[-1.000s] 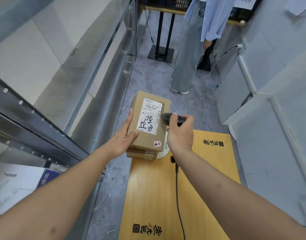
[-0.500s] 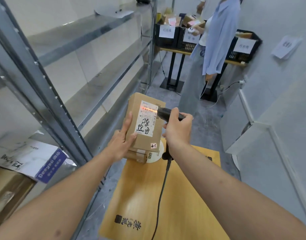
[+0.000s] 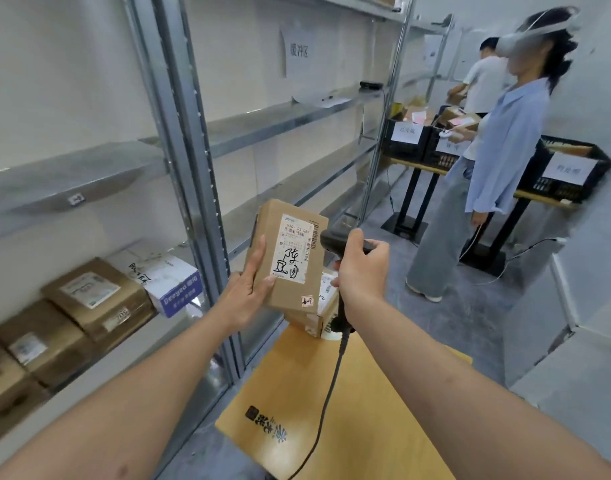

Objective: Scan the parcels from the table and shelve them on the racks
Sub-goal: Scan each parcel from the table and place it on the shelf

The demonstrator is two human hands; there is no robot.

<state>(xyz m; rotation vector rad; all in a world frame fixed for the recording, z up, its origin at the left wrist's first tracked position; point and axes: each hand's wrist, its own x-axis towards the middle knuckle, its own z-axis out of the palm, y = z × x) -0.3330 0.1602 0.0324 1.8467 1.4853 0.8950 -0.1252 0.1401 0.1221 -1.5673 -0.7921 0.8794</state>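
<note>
My left hand (image 3: 243,294) has its fingers (image 3: 259,261) wrapped around the labelled parcel (image 3: 290,258) – lifted above the desk (image 3: 376,407) – while my right hand (image 3: 361,271) grips the scanner (image 3: 331,239) just beside the parcel's label; another parcel (image 3: 314,317) lies on the desk right below it.

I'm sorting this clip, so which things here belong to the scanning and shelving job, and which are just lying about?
Job: brown cardboard parcel in left hand; black corded scanner in right hand; second cardboard parcel on wooden table; grey metal racks.

Lying about: black plastic crates; white paper sign.
</note>
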